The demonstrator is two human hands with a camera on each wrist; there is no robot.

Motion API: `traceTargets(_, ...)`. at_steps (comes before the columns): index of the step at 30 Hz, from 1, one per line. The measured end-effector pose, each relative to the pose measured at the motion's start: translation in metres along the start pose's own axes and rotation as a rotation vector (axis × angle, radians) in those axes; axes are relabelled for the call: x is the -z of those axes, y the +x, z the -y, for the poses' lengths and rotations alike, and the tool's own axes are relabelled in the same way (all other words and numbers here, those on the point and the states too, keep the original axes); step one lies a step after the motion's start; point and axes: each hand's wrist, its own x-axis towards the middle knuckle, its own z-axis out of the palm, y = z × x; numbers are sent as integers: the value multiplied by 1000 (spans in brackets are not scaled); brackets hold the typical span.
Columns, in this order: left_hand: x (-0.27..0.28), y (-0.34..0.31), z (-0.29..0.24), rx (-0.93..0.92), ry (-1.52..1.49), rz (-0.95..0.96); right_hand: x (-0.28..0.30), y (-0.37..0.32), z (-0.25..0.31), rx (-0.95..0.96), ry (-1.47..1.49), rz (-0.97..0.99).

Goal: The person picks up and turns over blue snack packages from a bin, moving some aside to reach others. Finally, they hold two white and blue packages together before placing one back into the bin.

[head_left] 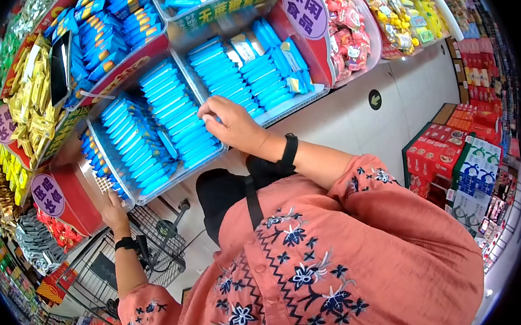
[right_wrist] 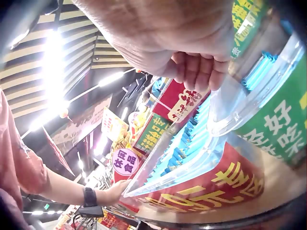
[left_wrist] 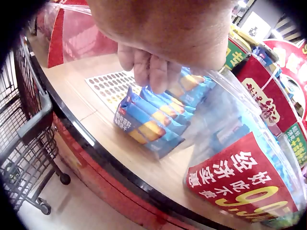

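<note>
Shelf (left_wrist: pixel 127 160) holds blue packets (left_wrist: pixel 149 123), long axes along its edge; left hand (head_left: pixel 115 216) relaxed nearby, right hand (head_left: pixel 232 122) loosely curled.

L hand (left_wrist: pixel 163 40) cut off @ top, cart (left_wrist: pixel 36 123) @ L edge (L-wrist cam); far-R shelf pkgs (head_left: pixel 504 79) too small to ID (head cam).

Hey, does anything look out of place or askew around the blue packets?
Possibly two things. A few blue packets stand on the shelf beside a dotted sheet, while most others sit in clear bins. And in the rightmost of those bins, some packets sit at an angle, breaking the tidy rows. I see no spill.
</note>
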Motion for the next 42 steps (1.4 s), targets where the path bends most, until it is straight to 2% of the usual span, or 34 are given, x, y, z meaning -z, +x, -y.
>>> traceTargets(17,-7,6,18,18,90,-4,-1,3,-18,88,-77,76)
traceTargets(21,-11,8,24,-8,92,4,3,6,-20,-39,24,129)
traceTargets(24,-8,8,19,-7,83,-13,17,17,-31,-165,162,300)
traceTargets(25,-6,6,14,-99,126,-32,23,22,-37,-207,204,332)
traceTargets(28,-11,11,27,-159,301,-2,52,32,-32,-281,246,380)
traceTargets(29,-14,18,45,-420,583,-67,62,33,-27,-294,234,385)
traceTargets(30,-15,19,43,-331,527,-41,70,33,-23,-308,221,389)
traceTargets(33,-15,17,38,-241,377,-40,87,29,-13,-360,181,385)
traceTargets(35,-15,16,35,-193,311,-98,92,26,-20,-379,173,386)
traceTargets(38,-4,9,12,-30,173,-41,92,23,-31,-404,161,364)
traceTargets(39,-3,9,12,-61,263,-42,93,21,-34,-418,156,354)
traceTargets(42,1,2,4,-14,181,-32,101,16,-36,-474,85,382)
